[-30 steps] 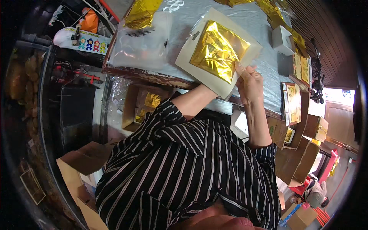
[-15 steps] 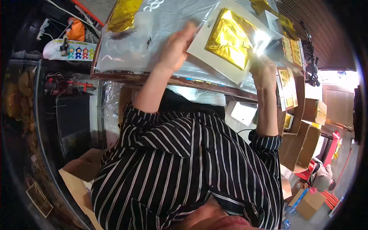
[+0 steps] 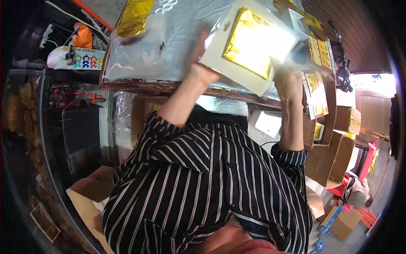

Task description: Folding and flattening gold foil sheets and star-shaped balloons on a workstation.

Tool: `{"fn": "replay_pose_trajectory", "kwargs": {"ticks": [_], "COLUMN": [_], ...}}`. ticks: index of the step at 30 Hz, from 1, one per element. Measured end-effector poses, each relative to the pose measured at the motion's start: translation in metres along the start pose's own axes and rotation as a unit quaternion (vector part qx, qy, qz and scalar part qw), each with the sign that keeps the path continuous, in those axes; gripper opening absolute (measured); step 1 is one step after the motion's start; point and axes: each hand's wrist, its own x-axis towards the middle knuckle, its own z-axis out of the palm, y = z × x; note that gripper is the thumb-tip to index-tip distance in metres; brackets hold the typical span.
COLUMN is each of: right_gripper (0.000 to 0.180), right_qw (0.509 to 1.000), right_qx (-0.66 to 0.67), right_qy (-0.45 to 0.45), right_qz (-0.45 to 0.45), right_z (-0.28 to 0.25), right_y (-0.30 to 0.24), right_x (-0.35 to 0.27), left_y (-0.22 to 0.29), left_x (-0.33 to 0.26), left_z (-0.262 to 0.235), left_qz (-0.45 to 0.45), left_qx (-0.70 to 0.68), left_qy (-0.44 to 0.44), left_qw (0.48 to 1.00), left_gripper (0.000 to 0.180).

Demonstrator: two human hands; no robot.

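A white backing card (image 3: 253, 84) carrying a folded piece of shiny gold foil (image 3: 237, 46) is held tilted above the worktable. It has a hang hole and appears to be in a clear plastic sleeve, and strong glare washes out much of the foil. My right hand (image 3: 289, 82) is closed on the card's right-hand corner, its fingertips lost in the glare. At the left edge, my left hand (image 3: 204, 73) has stretched, motion-blurred fingers reaching along and partly behind the card; its thumb is hidden.
The plastic-covered table (image 3: 177, 63) has a worn front edge. Gold foil (image 3: 135, 19) and clear sleeves (image 3: 139, 59) lie at left, with white rings (image 3: 166, 6) behind. An open white box (image 3: 294, 23) and printed gold packs (image 3: 315, 93) stand right; cardboard boxes (image 3: 330, 163) sit lower right.
My left hand has moved right and nearer, from beside the card to partly behind its left edge. The card has shifted slightly left, and glare on the foil has spread.
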Motion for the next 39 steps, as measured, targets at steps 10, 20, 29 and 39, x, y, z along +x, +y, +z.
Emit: {"fn": "replay_pose_trajectory", "kwargs": {"ticks": [10,20,29,39], "right_gripper": [0.012,0.017,0.021,0.019], "right_qw": [0.999,0.995,0.995,0.943], "right_qx": [0.029,0.091,0.039,-0.263], "right_qy": [0.028,-0.03,-0.062,-0.199], "right_qz": [0.034,0.03,0.063,-0.045], "right_z": [0.011,0.013,-0.03,-0.052], "right_y": [0.038,0.055,0.047,-0.052], "right_x": [-0.008,0.006,0.025,0.025], "left_y": [-0.105,-0.102,-0.038,0.088], "left_x": [0.038,0.029,0.008,0.045], "left_z": [-0.036,-0.022,-0.012,0.061], "left_qz": [-0.037,-0.026,0.009,-0.02], "left_qx": [-0.015,0.043,0.546,0.651], "left_qy": [-0.014,-0.11,-0.038,-0.122], "left_qw": [0.999,0.993,0.837,0.749], "left_gripper": [0.031,0.061,0.052,0.066]}}
